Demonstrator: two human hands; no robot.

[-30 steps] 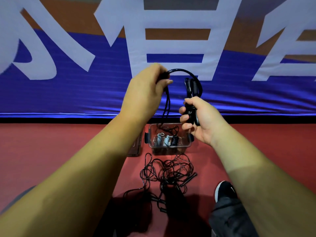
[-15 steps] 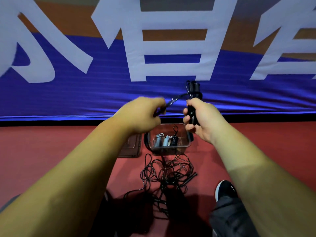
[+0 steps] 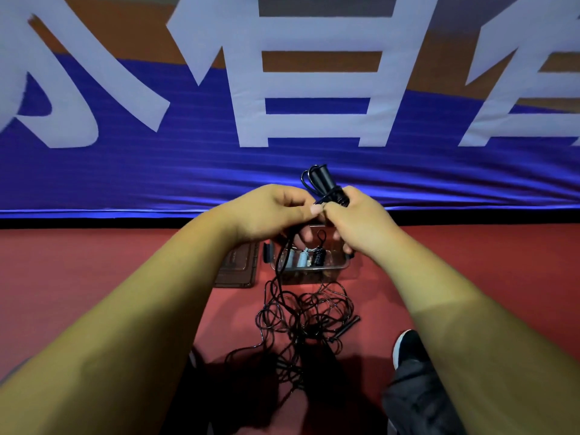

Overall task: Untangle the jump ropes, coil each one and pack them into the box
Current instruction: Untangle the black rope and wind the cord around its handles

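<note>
The right hand [image 3: 361,221] is curled around the black plastic handles [image 3: 324,181] of a jump rope, which stick up above the fist. The left hand [image 3: 270,211] touches it and pinches the thin black cord [image 3: 281,262] of this rope. The cord hangs down to a tangled heap of black ropes [image 3: 307,315] on the red floor [image 3: 94,277], and the clear plastic box [image 3: 344,267] stands below the hands, just behind this heap.

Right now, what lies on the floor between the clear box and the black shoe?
In the head view, the tangled jump ropes lie there, from the box to a loose handle near the shoe.
</note>
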